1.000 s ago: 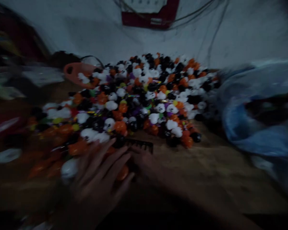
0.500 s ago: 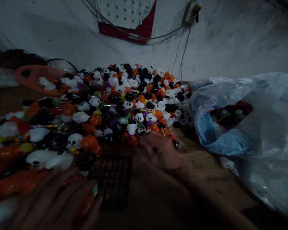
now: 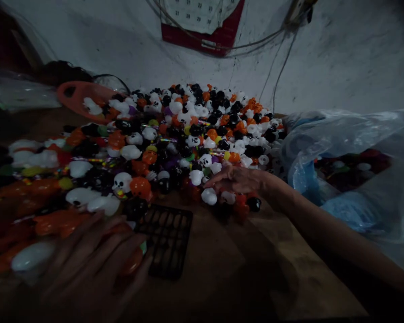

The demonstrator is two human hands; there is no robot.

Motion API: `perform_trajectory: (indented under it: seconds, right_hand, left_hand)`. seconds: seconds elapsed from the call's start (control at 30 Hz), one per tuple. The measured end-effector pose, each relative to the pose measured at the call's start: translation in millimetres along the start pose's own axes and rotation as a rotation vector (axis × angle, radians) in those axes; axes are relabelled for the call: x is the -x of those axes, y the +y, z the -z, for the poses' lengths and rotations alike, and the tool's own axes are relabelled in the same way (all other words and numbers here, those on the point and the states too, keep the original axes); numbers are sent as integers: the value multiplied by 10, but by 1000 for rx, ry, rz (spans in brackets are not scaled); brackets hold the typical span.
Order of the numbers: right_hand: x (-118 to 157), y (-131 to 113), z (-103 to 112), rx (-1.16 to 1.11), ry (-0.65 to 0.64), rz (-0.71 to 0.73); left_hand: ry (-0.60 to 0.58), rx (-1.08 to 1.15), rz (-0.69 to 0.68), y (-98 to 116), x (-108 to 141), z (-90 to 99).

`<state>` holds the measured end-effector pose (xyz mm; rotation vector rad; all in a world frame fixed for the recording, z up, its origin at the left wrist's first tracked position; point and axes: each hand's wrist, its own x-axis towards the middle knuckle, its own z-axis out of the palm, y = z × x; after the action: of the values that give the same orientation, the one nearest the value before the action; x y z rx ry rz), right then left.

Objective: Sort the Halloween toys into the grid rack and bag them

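Note:
My left hand point(image 3: 97, 264) is curled over a glossy orange figure point(image 3: 133, 262) with a green tip at the lower left. Parts of the orange figure show between its fingers. Stretched out to the left, the fingers of my right hand point(image 3: 237, 180) lie on the near edge of a big heap of small figures point(image 3: 188, 119). The heap is white, black and orange, with ghost, skull and pumpkin shapes. Below the right palm sit a white figure point(image 3: 209, 196), an orange one point(image 3: 241, 206) and a black one point(image 3: 254, 204). A black plastic grid point(image 3: 170, 240) lies between my hands.
At the right bulges a clear plastic bag point(image 3: 343, 130) with dark coloured pieces inside. An orange-pink basin point(image 3: 79, 96) holding figures stands at the back left. Behind the heap, a calendar point(image 3: 202, 38) and cables hang on the wall. Brown board point(image 3: 215, 255) covers the table.
My right hand has lifted off the table edge and reached onto the heap, with loose figures now under it. The view has swung left. My left hand keeps its hold.

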<state>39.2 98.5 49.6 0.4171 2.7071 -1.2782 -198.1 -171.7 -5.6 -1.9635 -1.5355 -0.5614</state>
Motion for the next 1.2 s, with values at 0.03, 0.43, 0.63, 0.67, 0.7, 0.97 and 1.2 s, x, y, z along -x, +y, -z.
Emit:
perform_trajectory:
  seconds: [0.03, 0.43, 0.63, 0.67, 0.7, 0.97, 1.2]
  right_hand:
    - [36, -73, -69, -1, -30, -29]
    - [83, -228, -654, 567, 272, 213]
    - [-60, -60, -770, 744, 225, 291]
    - [-56, -28, -771, 764, 231, 307]
    - [-44, -2, -775, 776, 248, 323]
    - [151, -167, -1048, 559, 399, 218]
    - [276, -493, -1346, 372, 306, -34]
  left_hand:
    - [5, 0, -24, 8, -19, 17]
    - [-27, 118, 114, 186, -128, 179]
    - [-69, 128, 112, 189, -120, 176]
    - [-80, 132, 119, 187, -120, 178]
    - [-86, 138, 126, 182, -122, 180]
    - [-96, 150, 126, 165, -151, 212]
    - [-58, 151, 118, 177, -131, 201]
